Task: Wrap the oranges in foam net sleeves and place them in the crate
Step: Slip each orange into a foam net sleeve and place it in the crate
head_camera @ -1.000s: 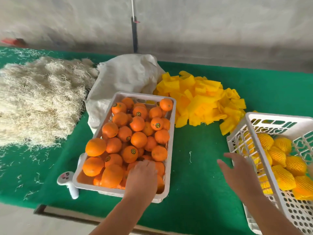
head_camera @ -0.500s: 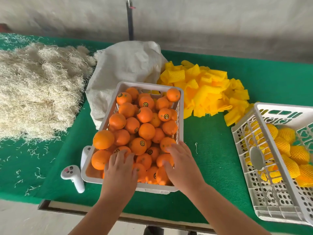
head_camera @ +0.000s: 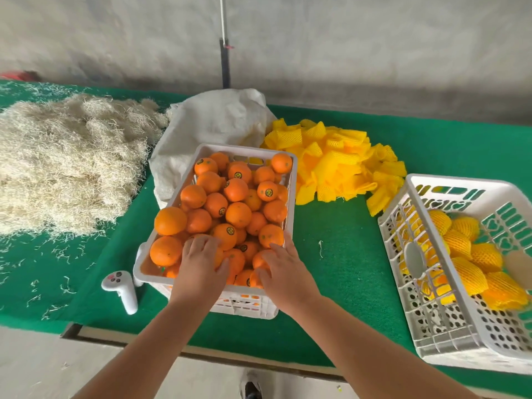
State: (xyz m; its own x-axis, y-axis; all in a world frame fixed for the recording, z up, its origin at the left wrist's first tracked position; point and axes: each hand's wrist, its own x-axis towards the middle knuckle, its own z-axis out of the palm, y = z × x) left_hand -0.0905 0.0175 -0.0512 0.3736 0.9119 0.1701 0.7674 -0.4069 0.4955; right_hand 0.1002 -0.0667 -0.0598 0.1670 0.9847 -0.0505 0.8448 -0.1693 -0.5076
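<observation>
A grey, mottled wall backs your green felt-covered table [head_camera: 339, 254], and everything here is best placed from the white slatted supply crate [head_camera: 290, 180] at its middle. Your left hand [head_camera: 198, 262] lies palm-down over the smooth, round, stickered oranges [head_camera: 230, 203] at the crate's near end, fingers curved over one fruit. Your right hand [head_camera: 283, 269] lies beside it, fingertips curled round another. Neither orange is lifted clear yet, and how firm either hold is I cannot tell.

The fruit is heaped above the rim. Pull one from low in the pile and its neighbours may roll over the near wall, off the table edge just below.

Behind and right of the crate lies the yellow foam net sleeves [head_camera: 336, 162] heap, soft, flattened mesh tubes. With both hands full you would have none free to stretch a sleeve.

Well to its right sits the perforated white packing crate [head_camera: 449, 321], tilted, holding sleeved oranges [head_camera: 466, 263] that could shift. Left of the supply crate: pale wood wool [head_camera: 66, 162], a woven white sack [head_camera: 213, 122], a white controller [head_camera: 122, 289].
</observation>
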